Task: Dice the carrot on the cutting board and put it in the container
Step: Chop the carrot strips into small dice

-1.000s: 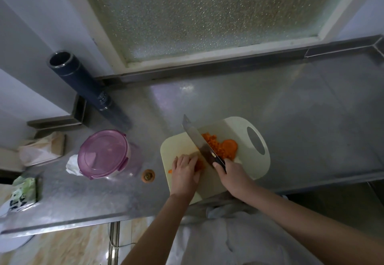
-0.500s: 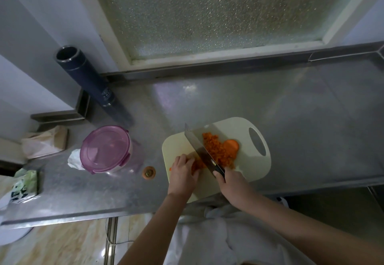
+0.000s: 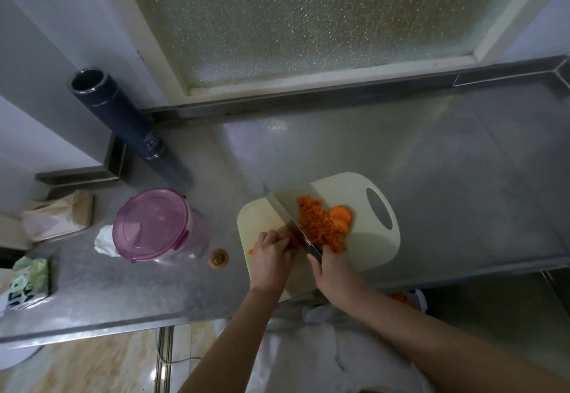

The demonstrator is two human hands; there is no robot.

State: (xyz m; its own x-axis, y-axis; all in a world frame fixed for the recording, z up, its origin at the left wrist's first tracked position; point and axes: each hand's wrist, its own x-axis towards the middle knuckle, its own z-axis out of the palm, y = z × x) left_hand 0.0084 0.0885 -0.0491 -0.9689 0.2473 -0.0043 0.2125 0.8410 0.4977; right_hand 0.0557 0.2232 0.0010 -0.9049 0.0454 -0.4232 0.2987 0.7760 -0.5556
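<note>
head view: our right hand (image 3: 334, 272) grips the dark-handled steel knife (image 3: 287, 217); our left hand (image 3: 270, 250) pins an orange carrot piece (image 3: 292, 243). beyond the right hand, a diced heap (image 3: 320, 227) and uncut slices (image 3: 341, 218) lie on the cream plastic cutting board (image 3: 367, 250). the pink-lidded container (image 3: 152, 224), left of both hands, is closed: seemingly nothing transferred.

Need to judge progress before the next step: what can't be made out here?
Head view only.
- Carrot piece: mostly covered by the left hand; remaining size unknown.
- Knife handle: mostly hidden in the right hand's grip.
- Container contents: hidden by its shut purple lid.
</note>
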